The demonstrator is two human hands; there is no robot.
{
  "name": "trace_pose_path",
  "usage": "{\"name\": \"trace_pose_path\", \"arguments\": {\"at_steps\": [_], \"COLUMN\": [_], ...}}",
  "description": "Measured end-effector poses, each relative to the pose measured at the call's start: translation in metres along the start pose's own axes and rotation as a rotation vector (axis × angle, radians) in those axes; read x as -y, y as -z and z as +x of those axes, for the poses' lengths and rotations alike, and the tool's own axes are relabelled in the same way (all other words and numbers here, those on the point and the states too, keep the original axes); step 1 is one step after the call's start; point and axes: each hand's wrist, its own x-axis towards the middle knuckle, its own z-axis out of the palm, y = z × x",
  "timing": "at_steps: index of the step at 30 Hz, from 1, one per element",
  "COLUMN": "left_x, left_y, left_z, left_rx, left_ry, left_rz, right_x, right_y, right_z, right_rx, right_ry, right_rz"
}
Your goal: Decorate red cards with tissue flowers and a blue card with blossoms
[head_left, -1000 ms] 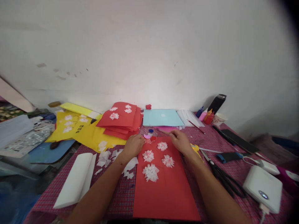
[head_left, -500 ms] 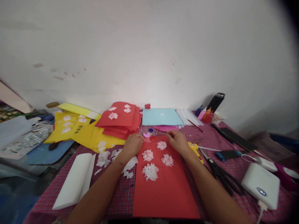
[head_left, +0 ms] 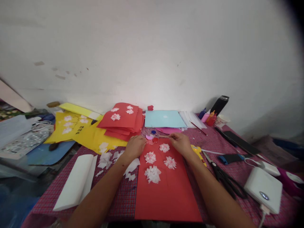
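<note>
Pinched in my right hand (head_left: 180, 142) is a thin wooden stick (head_left: 163, 136), pointing left at a clear paint palette (head_left: 150, 132). The stick's far tip is too small to make out. The palette's round wells hold blue, pink and red paint. Bent fingers of my left hand (head_left: 136, 145) grip the palette's left edge; their tips are partly hidden. Below both hands lies a red paper sheet (head_left: 166, 199) bearing several crumpled white paper flowers (head_left: 152, 174). Three flowers have pink-tinted petals; the lowest is plain white.
Left of the sheet are torn white paper scraps (head_left: 105, 160) and folded white paper (head_left: 75, 180). Red papers (head_left: 123, 118) lie behind. To the right are black scissors (head_left: 225, 179), a yellow glue gun (head_left: 198, 153), a power bank (head_left: 263, 191), paint bottles (head_left: 211, 118) and a black flask (head_left: 219, 106).
The stick and my right fingers have shifted very slightly. My left hand stays at the palette, and the red sheet and flowers lie as before.
</note>
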Motion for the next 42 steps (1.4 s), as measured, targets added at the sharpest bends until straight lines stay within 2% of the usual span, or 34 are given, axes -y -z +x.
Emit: {"name": "trace_pose_path", "arguments": {"at_steps": [20, 26, 30, 35, 36, 39, 42], "left_x": [0.001, 0.000, 0.000, 0.000, 0.000, 0.000, 0.000], "left_y": [-0.001, -0.002, -0.002, -0.001, -0.001, 0.000, 0.001], "left_z": [0.000, 0.001, 0.000, 0.000, 0.000, 0.000, 0.000], "left_rx": [0.000, -0.005, -0.009, -0.019, -0.017, -0.018, -0.018], "left_ry": [0.007, 0.007, 0.003, -0.008, -0.013, -0.017, -0.026], "left_rz": [-0.004, -0.023, -0.019, -0.028, -0.027, -0.007, -0.002], "right_x": [0.006, 0.016, 0.018, 0.004, 0.000, -0.006, -0.004], "right_y": [0.003, 0.024, 0.037, 0.055, 0.059, 0.071, 0.079], "right_z": [0.002, 0.001, 0.002, 0.008, 0.007, -0.004, -0.033], "right_rx": [-0.039, -0.220, -0.214, -0.461, -0.463, -0.354, -0.288], "right_ry": [0.071, -0.001, -0.027, -0.187, -0.210, -0.207, -0.168], "right_rz": [0.007, 0.168, 0.208, 0.372, 0.371, 0.267, 0.174]}}
